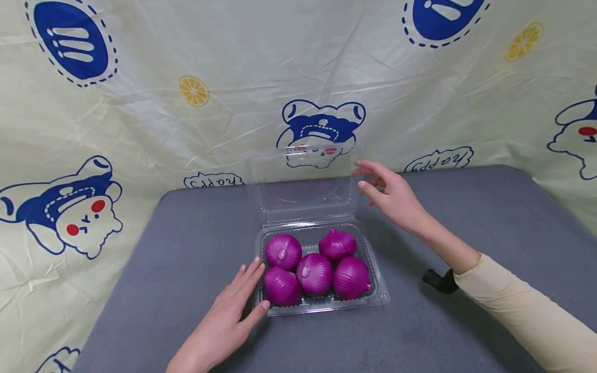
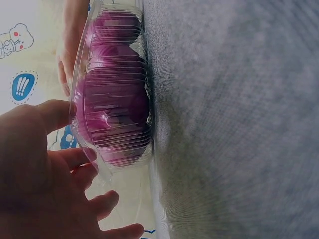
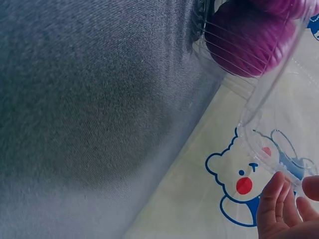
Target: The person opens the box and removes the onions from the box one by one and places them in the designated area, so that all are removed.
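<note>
Several purple onions (image 1: 314, 274) sit in the base of a clear plastic box (image 1: 326, 309), whose clear lid (image 1: 303, 199) stands raised at the back. My left hand (image 1: 224, 316) lies along the box's left side, fingers extended; in the left wrist view, the thumb and a finger of this hand (image 2: 35, 164) touch the rim beside the onions (image 2: 117, 94). At the lid's right edge is my right hand (image 1: 396, 199), fingers slightly bent and thumb apart. The right wrist view has its fingertips beside the lid's edge (image 3: 264, 157); contact there is hard to tell.
The box rests on a grey cloth-covered table (image 1: 200, 238). A black object (image 1: 440, 281) shows by the right sleeve (image 1: 522, 305). Behind the table hangs a pale sheet (image 1: 242, 62) printed with bears and orange slices.
</note>
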Available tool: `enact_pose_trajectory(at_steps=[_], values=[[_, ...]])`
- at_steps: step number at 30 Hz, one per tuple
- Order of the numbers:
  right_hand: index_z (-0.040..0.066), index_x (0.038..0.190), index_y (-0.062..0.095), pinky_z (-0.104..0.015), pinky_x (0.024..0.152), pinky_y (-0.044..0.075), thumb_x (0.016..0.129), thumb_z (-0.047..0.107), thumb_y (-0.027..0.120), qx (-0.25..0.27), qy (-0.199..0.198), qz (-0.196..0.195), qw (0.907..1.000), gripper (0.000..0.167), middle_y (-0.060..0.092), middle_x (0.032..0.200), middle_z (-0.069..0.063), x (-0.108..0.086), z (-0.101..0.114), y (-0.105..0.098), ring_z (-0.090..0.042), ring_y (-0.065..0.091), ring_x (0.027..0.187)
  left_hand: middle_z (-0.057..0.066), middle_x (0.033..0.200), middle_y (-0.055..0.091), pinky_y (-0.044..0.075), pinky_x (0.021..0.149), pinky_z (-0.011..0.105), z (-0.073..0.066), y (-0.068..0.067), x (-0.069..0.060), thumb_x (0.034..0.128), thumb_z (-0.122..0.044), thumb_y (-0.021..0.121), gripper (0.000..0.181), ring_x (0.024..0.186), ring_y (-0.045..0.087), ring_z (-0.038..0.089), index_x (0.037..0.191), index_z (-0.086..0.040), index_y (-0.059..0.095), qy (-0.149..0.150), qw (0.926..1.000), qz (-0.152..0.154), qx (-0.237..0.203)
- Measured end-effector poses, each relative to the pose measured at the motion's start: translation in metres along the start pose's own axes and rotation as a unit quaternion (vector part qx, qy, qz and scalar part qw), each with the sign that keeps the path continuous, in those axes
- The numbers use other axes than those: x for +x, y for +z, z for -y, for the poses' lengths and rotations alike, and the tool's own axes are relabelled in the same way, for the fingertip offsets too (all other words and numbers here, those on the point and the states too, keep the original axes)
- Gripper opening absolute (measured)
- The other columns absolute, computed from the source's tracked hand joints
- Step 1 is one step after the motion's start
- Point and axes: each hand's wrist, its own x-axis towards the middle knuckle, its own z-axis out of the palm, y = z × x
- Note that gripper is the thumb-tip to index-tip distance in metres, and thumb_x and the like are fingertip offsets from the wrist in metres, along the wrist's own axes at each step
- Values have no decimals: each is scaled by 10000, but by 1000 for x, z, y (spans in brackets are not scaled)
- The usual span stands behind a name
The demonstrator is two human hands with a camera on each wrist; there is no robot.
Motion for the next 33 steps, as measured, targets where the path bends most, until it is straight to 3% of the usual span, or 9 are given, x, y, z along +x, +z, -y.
enact_pose_trajectory(at_steps=[6,13,18,25,33], values=[[112,1499,398,-375,659,544,996,62,567,191,156,243,9994,533,559,1358,-132,5,-9,6,-296,620,902,-181,1603,143,224,1117,605,0,-1,-1,979,-458,570,662,1485,137,237,1554,-242,323,100,9999,-19,-92],[40,1516,341,-384,616,528,980,23,553,318,779,626,9945,576,531,1396,-181,9,-25,14,-288,592,669,-180,1603,142,233,1126,575,2,-1,-3,992,-437,558,646,1484,136,238,1553,-217,325,276,9993,-54,-257],[-16,1513,311,-388,609,535,981,4,538,432,936,798,9915,579,520,1388,-238,10,-25,15,-310,591,674,-177,1604,143,233,1130,564,3,-2,-3,993,-430,560,646,1484,136,241,1553,-210,325,319,9991,-73,-268],[-53,1515,261,-410,652,539,997,22,516,535,1213,1000,9861,582,538,1358,-244,13,-37,19,-383,595,716,-157,1606,162,226,1109,619,2,-3,-2,984,-482,547,656,1486,130,273,1551,-231,331,134,9993,24,-346],[-152,1456,299,-304,723,541,1016,40,479,925,1768,1400,9698,513,559,1300,-306,15,-45,21,-188,580,778,-163,1604,158,232,1112,609,1,-3,-1,993,-479,532,643,1486,127,255,1551,-234,328,115,9990,67,-426]])
